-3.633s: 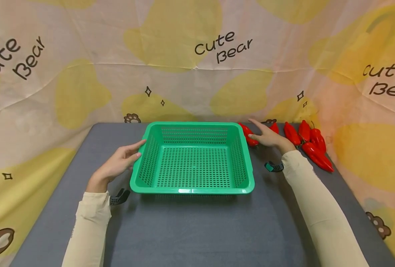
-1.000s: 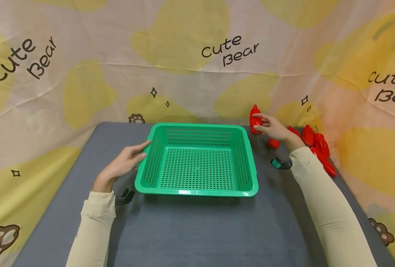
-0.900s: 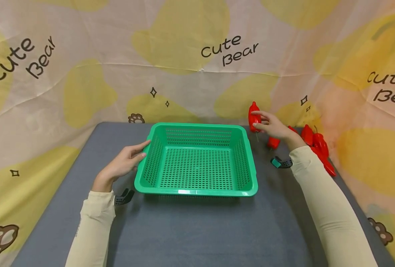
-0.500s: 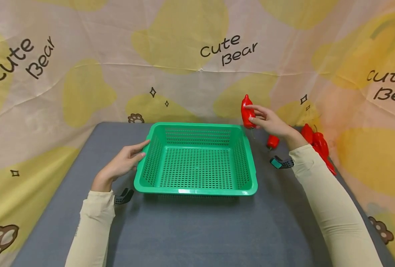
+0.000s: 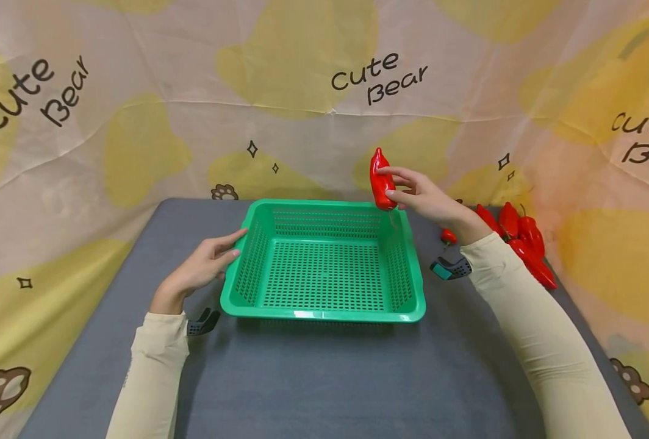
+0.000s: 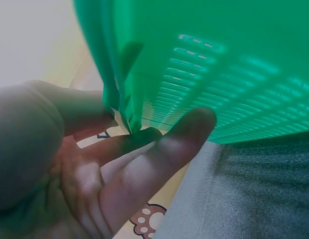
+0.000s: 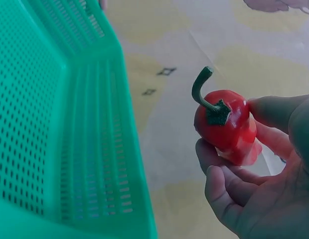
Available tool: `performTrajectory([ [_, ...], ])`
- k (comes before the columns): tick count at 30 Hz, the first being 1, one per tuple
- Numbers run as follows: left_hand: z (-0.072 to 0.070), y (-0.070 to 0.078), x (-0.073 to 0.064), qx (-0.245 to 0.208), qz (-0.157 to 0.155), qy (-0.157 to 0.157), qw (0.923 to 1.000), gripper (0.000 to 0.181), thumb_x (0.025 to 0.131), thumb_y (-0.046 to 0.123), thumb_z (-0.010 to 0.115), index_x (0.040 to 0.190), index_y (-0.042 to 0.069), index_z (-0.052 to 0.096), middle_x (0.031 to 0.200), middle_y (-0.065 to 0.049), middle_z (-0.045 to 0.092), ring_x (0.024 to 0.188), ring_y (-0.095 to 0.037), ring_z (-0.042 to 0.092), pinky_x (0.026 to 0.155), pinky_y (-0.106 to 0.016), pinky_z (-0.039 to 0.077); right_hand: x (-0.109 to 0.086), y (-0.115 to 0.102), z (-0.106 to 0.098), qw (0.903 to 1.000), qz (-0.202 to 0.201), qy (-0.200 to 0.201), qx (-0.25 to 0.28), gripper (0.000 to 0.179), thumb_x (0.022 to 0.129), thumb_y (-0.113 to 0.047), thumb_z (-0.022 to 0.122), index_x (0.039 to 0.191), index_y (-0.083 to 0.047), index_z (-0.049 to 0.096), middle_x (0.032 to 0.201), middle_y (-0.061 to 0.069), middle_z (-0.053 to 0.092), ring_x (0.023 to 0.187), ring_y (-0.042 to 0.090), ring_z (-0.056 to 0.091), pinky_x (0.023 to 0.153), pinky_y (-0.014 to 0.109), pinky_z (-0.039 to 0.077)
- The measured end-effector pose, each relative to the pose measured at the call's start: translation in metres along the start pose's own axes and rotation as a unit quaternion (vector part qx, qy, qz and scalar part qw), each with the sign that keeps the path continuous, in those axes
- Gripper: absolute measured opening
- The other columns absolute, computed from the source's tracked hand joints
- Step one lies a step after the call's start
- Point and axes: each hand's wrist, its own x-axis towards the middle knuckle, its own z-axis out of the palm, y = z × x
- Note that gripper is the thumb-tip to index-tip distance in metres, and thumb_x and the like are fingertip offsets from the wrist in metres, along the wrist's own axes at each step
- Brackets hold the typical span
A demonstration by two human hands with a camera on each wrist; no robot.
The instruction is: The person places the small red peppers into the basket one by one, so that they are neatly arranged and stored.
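A green plastic basket (image 5: 324,274) with slotted walls stands on the table, nothing lying in it. My left hand (image 5: 200,268) holds its left rim; in the left wrist view, the hand's fingers (image 6: 154,169) reach under the rim beside the outer wall. My right hand (image 5: 423,195) pinches a red pepper (image 5: 380,180) between thumb and fingers, above the basket's back right corner. The pepper's tip points up. In the right wrist view its green stem (image 7: 202,89) faces the camera, and the basket's side wall is to the left.
Several more red peppers (image 5: 527,256) lie at the table's back right. Another pepper (image 5: 448,236) lies partly hidden behind my right wrist. A patterned cloth (image 5: 302,91) hangs behind the grey table (image 5: 324,378).
My right hand first reached to a pepper right of the basket, then lifted it. It has since carried it up and left, over the basket's back right rim. The left hand stays put.
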Motion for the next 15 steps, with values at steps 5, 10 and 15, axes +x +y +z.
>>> performTrajectory([
  [5,0.0,-0.001,0.003,0.013,-0.002,0.002,0.9999,0.058,0.109,0.021,0.046,0.162,0.015,0.024,0.157,-0.026,0.04,0.062,-0.009,0.056,0.055,-0.037,0.05,0.006,-0.003,0.011,0.9996,-0.02,-0.016,0.011,0.052,0.104,-0.011,0.055,0.154,-0.011,0.04,0.147,0.021,0.049,0.12,0.028,0.053,0.084,0.034,0.051],
  [10,0.0,-0.002,0.005,0.015,-0.006,0.001,0.9999,0.057,0.109,0.02,0.046,0.162,0.016,0.025,0.161,-0.022,0.036,0.056,-0.012,0.05,0.053,-0.034,0.046,0.013,-0.005,0.024,0.9987,-0.039,-0.029,0.019,0.052,0.104,-0.011,0.055,0.154,-0.01,0.04,0.145,0.023,0.049,0.117,0.027,0.053,0.08,0.03,0.051],
  [15,-0.001,-0.003,0.005,0.014,-0.008,0.002,0.9999,0.057,0.109,0.02,0.047,0.162,0.017,0.026,0.157,-0.023,0.041,0.053,-0.008,0.045,0.052,-0.032,0.045,0.02,-0.009,0.037,0.9977,-0.04,-0.04,0.038,0.051,0.105,-0.009,0.053,0.154,-0.009,0.039,0.144,0.023,0.05,0.116,0.029,0.053,0.082,0.036,0.052],
])
